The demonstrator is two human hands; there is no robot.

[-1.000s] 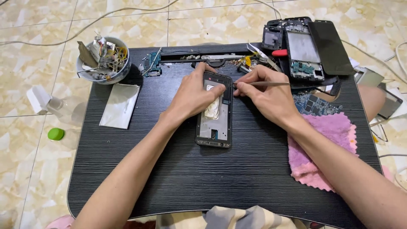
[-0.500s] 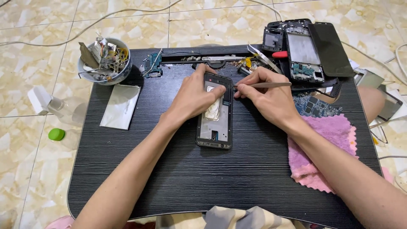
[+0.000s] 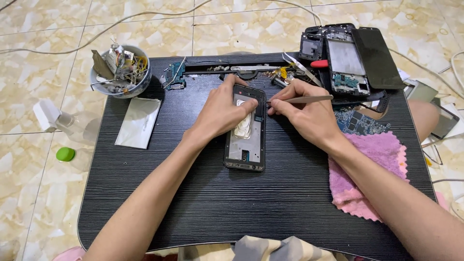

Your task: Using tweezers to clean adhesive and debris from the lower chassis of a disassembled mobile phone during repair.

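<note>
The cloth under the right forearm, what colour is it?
The cloth is pink; the head view shows it.

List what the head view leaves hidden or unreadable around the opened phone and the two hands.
- Tweezers tip: too small to show what it touches, beside the right hand.
- Upper part of the opened phone frame: covered by the left hand.
- Bowl contents: a tangle, too small to sort.
- Pink cloth: partly under the right forearm.

Near half of the black table (image 3: pixel 193 212) lies open; a pink cloth (image 3: pixel 367 174) blocks the right, a foil pouch (image 3: pixel 137 122) the left, a parts bowl (image 3: pixel 121 72) and stacked phone frames (image 3: pixel 345 58) crowd the far edge
</note>
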